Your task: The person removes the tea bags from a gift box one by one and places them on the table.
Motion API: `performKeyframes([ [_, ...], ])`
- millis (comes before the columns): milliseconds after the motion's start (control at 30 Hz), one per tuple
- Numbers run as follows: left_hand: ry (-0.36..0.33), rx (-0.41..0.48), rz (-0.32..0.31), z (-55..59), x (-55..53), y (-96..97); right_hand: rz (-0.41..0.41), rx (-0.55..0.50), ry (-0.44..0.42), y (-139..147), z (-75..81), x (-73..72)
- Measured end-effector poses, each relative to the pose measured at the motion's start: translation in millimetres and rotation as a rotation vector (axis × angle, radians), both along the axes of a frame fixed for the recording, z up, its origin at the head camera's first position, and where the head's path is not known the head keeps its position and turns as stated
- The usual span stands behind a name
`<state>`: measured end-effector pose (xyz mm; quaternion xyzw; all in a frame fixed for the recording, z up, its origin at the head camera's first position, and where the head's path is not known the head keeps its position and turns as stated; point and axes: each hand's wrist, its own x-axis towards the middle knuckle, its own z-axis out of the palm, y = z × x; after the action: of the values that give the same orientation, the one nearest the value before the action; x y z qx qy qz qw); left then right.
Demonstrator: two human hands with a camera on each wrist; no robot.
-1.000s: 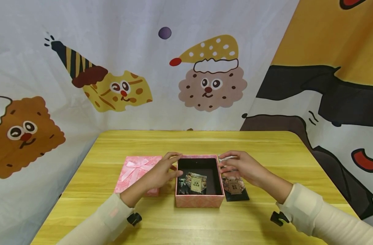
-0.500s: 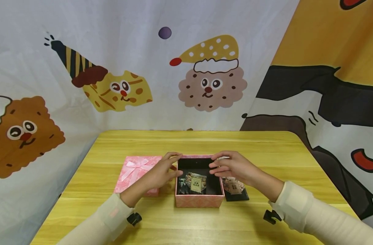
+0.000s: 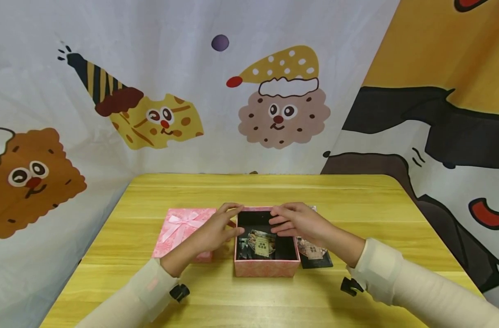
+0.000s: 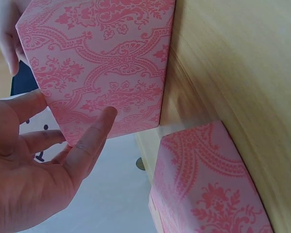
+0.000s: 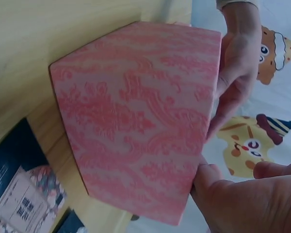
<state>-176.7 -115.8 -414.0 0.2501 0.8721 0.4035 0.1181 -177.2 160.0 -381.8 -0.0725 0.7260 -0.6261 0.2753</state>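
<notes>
Below and between the loosely spread left grip (image 3: 216,230), touching the box (image 3: 267,269), and the relaxed, seemingly unladen right grip (image 3: 304,222) over its opening, a packet (image 3: 261,246) is seen inside, on the near side.

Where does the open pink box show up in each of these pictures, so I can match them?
Head: the open pink box is in the lower middle, just right of centre.
Left wrist: upper left to middle, cut off by the top edge.
Right wrist: large, across the middle and left of centre.
Shared landmark: the person's left hand, beside the box in all three views.
</notes>
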Motion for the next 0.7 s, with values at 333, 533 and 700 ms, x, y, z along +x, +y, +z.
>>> performKeyframes([
  [333, 0.003, -0.01, 0.001, -0.2, -0.7, -0.6, -0.01, 0.069, -0.021, -30, -10.6, -2.8],
  [533, 0.008, 0.0, -0.004, -0.8, -0.8, -0.9, -0.02, 0.165, 0.034, -42, -20.6, -3.8],
  [700, 0.02, 0.007, -0.018, -0.9, -1.0, -1.2, 0.015, 0.353, 0.118, -47, -22.8, -2.6],
])
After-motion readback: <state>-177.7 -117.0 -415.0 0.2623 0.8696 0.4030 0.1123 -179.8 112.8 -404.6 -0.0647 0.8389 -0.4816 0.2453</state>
